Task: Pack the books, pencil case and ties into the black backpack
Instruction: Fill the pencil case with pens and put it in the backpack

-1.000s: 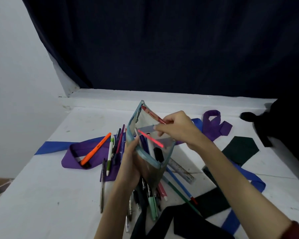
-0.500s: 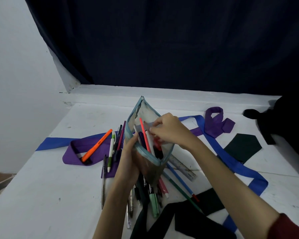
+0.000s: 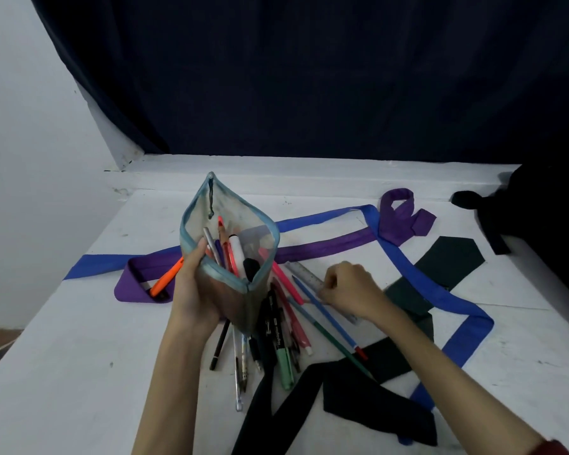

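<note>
Stationery is being gathered back into the pencil case (image 3: 225,257), so the packing proper has not begun. Left hand (image 3: 194,290) has its grip curled round the case, holding it upright with the mouth gaping; several pens already stand inside. Right hand (image 3: 345,290), at about three o'clock from the case, has its fingers curled down onto the ruler (image 3: 304,274) and blue pencil (image 3: 322,310) on the worktop (image 3: 63,372); it looks to be pinching one up, though which I cannot tell. Loose pens (image 3: 276,339) fan out at six o'clock below the case. Ties (image 3: 398,215) sprawl across the worktop, and the black backpack (image 3: 539,224) sits at the far right edge. Next, lift that piece, tip it upright and drop it into the mouth.
</note>
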`<state>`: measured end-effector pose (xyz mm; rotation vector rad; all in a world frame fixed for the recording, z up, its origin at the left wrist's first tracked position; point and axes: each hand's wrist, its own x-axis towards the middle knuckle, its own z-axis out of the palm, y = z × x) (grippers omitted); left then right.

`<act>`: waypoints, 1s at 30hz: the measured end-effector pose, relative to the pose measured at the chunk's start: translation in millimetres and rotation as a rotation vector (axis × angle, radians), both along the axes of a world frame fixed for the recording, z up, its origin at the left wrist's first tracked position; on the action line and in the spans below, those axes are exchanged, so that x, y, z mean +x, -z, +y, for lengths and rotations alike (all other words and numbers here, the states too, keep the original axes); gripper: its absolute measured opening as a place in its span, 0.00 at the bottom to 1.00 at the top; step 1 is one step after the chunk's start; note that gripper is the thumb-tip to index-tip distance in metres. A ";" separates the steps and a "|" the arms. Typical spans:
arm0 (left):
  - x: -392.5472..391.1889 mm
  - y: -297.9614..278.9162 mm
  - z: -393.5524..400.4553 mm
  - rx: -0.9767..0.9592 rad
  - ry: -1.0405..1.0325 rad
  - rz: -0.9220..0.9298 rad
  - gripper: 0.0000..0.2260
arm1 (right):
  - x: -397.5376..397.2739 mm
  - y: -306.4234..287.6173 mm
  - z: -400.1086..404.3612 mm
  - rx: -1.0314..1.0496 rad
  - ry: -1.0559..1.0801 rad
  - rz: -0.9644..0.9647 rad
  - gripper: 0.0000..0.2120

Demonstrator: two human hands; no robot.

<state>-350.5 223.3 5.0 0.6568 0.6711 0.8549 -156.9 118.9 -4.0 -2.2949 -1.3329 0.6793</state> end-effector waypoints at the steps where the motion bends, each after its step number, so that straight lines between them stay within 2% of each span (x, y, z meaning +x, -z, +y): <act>1: -1.3 -0.3 -0.9 0.004 -0.004 0.012 0.12 | -2.4 9.5 -2.2 -0.028 -0.008 -0.019 0.09; 5: -3.1 -3.2 -4.5 0.029 0.000 0.041 0.12 | -5.9 25.5 -1.9 -0.077 -0.014 -0.086 0.16; 9: -2.9 -7.0 -10.2 0.037 -0.005 0.059 0.13 | -0.4 20.2 -0.1 -0.059 0.033 -0.052 0.08; 12: -2.9 -7.1 -13.8 0.037 0.010 0.056 0.17 | -0.5 13.7 -3.7 0.059 0.063 0.038 0.08; 14: -2.6 -6.9 -16.1 0.026 0.001 0.041 0.17 | -4.5 11.9 -7.8 0.088 0.063 0.085 0.05; 23: -5.3 -6.0 -22.7 0.043 -0.046 0.041 0.14 | -18.6 30.9 -19.1 -0.080 0.047 0.119 0.13; 27: -5.0 -6.6 -24.7 0.020 -0.024 -0.001 0.15 | -7.9 17.1 -22.8 -0.078 0.027 0.133 0.10; 30: -2.2 -6.6 -27.7 0.025 -0.009 -0.023 0.15 | 5.2 -16.5 -27.2 0.030 0.068 0.268 0.09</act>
